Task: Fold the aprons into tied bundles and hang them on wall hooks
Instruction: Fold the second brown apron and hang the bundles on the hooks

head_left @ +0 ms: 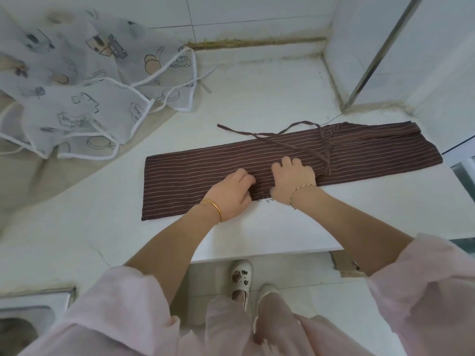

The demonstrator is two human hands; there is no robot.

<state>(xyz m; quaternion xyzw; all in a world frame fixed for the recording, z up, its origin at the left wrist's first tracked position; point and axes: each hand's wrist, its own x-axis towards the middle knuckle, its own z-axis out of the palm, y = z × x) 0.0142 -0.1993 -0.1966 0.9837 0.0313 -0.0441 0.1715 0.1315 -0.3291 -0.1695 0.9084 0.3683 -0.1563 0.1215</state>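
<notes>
A brown striped apron (359,152) lies folded into a long strip across the white countertop (257,93). Its brown ties (272,136) trail loose over the strip's upper middle. My left hand (231,194) and my right hand (293,181) sit side by side at the strip's middle, near its front edge. Both hands have curled fingers that pinch the cloth at that edge. A pale translucent apron (77,80) with cartoon prints and white trim lies crumpled at the back left of the counter.
A beige cloth (38,181) lies under the printed apron at the left. A steel sink (30,309) shows at the lower left. Tiled walls (257,11) close the back and right. Below the counter edge are my feet in white clogs (240,278).
</notes>
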